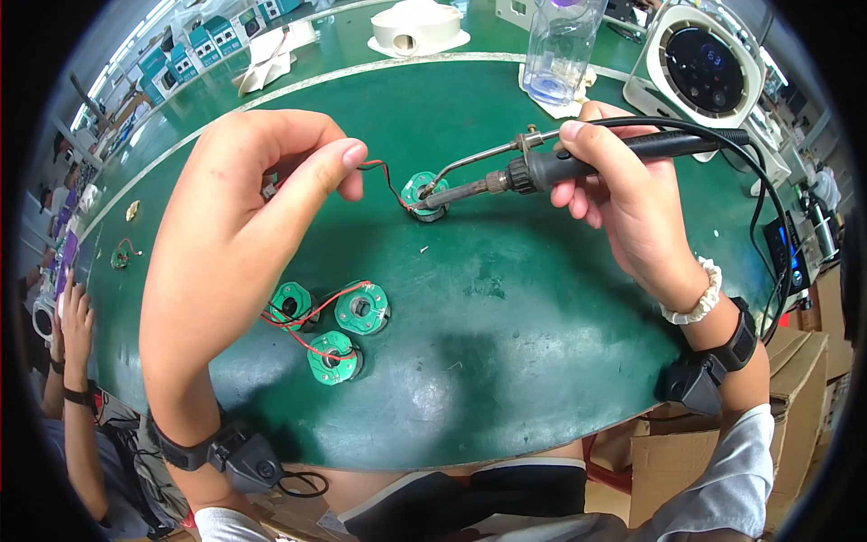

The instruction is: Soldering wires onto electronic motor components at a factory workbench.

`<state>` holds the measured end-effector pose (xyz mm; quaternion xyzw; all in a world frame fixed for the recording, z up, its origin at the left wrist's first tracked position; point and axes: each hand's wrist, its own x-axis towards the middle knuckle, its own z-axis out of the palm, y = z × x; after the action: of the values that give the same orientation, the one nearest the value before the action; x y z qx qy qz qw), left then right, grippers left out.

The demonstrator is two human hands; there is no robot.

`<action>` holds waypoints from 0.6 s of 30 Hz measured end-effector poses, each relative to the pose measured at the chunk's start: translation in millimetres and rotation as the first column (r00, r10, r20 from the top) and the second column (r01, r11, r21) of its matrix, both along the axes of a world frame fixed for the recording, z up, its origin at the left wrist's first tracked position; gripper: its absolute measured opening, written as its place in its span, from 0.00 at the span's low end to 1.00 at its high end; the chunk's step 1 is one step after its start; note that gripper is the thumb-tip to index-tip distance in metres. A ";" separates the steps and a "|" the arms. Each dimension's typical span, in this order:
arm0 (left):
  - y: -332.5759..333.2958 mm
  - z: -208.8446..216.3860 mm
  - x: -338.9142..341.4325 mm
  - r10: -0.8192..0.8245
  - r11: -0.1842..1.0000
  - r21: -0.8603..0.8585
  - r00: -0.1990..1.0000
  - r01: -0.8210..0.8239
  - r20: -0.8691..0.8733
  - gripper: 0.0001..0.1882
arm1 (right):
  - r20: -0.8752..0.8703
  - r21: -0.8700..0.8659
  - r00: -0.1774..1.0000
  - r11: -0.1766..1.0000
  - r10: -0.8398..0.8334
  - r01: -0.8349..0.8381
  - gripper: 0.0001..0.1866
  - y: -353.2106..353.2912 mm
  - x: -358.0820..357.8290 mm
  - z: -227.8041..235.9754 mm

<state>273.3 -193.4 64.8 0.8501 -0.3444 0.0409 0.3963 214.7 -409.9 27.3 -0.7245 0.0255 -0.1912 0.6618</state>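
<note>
My right hand (623, 172) grips the black handle of a soldering iron (551, 167), which has a thin metal feed tube clamped alongside it. Its tip touches a small round green circuit board (424, 188) on the table. In a closed pinch, my left hand (280, 172) holds red and black wires (386, 172) that run to this same board. Nearer to me lie three more round green boards: one on the left (289, 305), one on the right (363, 307) and one in front (334, 358), with red wires across them.
The green table (506, 343) carries a clear plastic container (560, 59), a white round housing (417, 32) and a white device with a round black display (709, 63). A black cable (772, 194) loops at the right. Cardboard boxes (722, 461) stand below. Another person's hand (77, 325) is at far left.
</note>
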 end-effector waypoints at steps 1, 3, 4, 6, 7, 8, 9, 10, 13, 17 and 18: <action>0.6 -0.1 0.6 -0.019 1.000 -0.010 1.000 0.019 0.011 0.08 | 0.003 -0.002 1.000 1.000 -0.004 0.004 0.12 0.1 -0.2 0.4; 1.5 0.1 1.6 -0.039 0.999 -0.018 0.999 0.039 0.021 0.08 | 0.005 -0.003 1.000 1.000 -0.008 0.008 0.12 -0.3 -0.3 1.0; 2.1 0.9 1.7 -0.050 0.998 -0.033 0.999 0.049 -0.022 0.08 | 0.005 0.001 1.000 1.000 -0.008 0.008 0.12 -0.5 -0.1 1.4; 2.9 3.0 2.3 -0.061 0.997 -0.047 0.996 0.058 -0.064 0.08 | 0.006 0.007 1.000 1.000 -0.008 0.008 0.12 -0.5 0.3 1.9; 2.6 3.8 3.3 -0.062 0.998 -0.029 0.994 0.060 -0.095 0.08 | 0.008 0.006 1.000 1.000 -0.008 0.007 0.12 -1.0 0.2 1.8; 2.4 4.1 3.8 -0.063 0.998 -0.010 0.990 0.062 -0.125 0.08 | 0.010 0.005 1.000 1.000 -0.008 0.008 0.12 -1.4 0.2 1.6; 2.4 3.2 4.0 -0.064 0.998 -0.010 0.990 0.063 -0.127 0.08 | 0.008 0.005 1.000 1.000 -0.009 0.009 0.12 -2.0 0.2 1.2; 3.1 2.6 3.7 -0.071 0.997 -0.026 0.990 0.068 -0.124 0.08 | 0.013 0.009 1.000 1.000 -0.008 0.008 0.12 -1.9 0.4 1.0; 3.7 6.5 4.0 -0.070 0.998 -0.008 0.987 0.069 -0.144 0.08 | 0.013 0.015 1.000 1.000 -0.008 0.008 0.12 -1.3 0.0 1.0; 3.6 7.2 5.6 -0.064 0.998 0.014 0.983 0.068 -0.174 0.09 | -0.009 0.021 1.000 1.000 -0.016 0.016 0.12 0.5 -0.5 2.6; 3.5 7.2 5.5 -0.065 0.998 0.014 0.983 0.068 -0.174 0.09 | -0.009 0.021 1.000 1.000 -0.017 0.017 0.12 0.1 -0.4 1.9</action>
<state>278.8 -189.9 72.0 0.8424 -0.3372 -0.0499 0.4174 214.3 -409.8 29.2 -0.7181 0.0365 -0.1932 0.6676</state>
